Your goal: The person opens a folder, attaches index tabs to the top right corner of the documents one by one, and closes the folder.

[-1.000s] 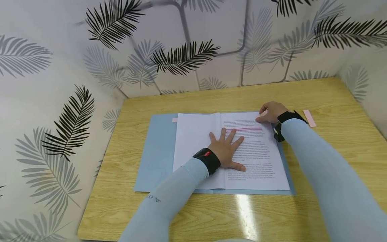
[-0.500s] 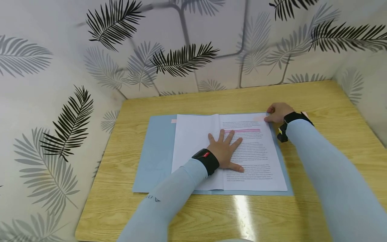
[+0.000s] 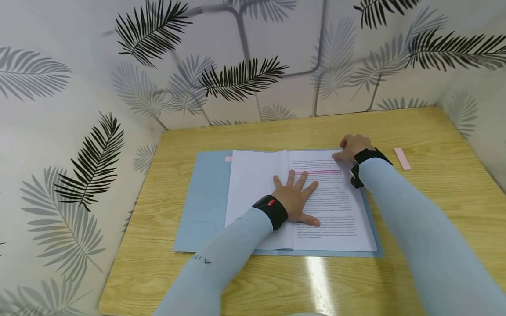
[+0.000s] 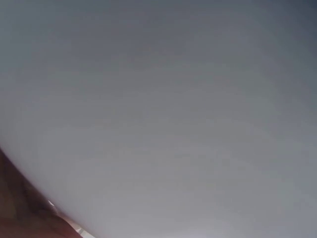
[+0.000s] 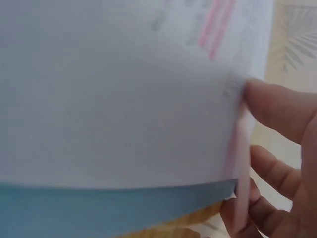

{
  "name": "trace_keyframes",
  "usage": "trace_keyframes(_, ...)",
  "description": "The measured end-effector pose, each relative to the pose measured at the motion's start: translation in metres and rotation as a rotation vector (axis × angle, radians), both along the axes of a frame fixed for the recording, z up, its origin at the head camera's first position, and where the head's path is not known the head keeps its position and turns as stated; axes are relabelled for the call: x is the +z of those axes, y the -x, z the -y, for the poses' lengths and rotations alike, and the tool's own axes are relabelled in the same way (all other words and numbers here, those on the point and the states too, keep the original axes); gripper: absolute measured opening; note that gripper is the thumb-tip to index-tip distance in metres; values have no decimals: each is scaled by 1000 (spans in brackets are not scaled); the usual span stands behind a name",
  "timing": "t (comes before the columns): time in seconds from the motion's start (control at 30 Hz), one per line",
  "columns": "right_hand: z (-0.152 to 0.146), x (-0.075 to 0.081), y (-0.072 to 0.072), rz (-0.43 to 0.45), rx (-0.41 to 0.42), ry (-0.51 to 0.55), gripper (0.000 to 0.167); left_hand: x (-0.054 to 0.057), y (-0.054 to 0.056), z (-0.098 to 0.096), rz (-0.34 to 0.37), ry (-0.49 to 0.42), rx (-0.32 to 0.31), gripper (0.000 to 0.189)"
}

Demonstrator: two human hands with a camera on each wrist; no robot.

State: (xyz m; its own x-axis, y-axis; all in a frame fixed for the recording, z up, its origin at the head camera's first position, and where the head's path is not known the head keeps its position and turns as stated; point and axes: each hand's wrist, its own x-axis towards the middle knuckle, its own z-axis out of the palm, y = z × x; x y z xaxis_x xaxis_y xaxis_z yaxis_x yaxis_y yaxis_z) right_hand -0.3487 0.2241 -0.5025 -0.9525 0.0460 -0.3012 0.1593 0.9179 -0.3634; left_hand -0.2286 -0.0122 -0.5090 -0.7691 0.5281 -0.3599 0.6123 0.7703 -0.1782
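The left hand lies splayed on white printed paper. The right hand curls at a pink paper strip, grip unclear.

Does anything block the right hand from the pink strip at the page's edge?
Nothing visible does: the right hand is at a corner of the printed page, and its wrist view shows the pink strip by the fingers. The left hand rests lower on the page, well away.

The light is fairly bright, with a white glare streak on the glossy yellow wood-grain counter. The left wrist view is dim grey blur; the right softly blurs the printed white paper.
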Motion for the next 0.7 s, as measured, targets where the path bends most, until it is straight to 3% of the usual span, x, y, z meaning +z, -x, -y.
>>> trace_keyframes(0.17, -4, 1, 0, 27, 39, 39, 65, 0, 0, 0, -6, 2, 4, 123)
trace_keyframes(0.33, 1, 8, -10, 7, 11, 28, 60, -1, 0, -1, -2, 0, -1, 123)
trace_keyframes(0.5, 2, 10, -15, -39, 8, 49, 47, 2, -2, 0, 2, -10, 1, 122)
trace_keyframes(0.7, -5, 1, -8, -80, 28, 138, 32, 10, -5, 1, -16, -9, -8, 121)
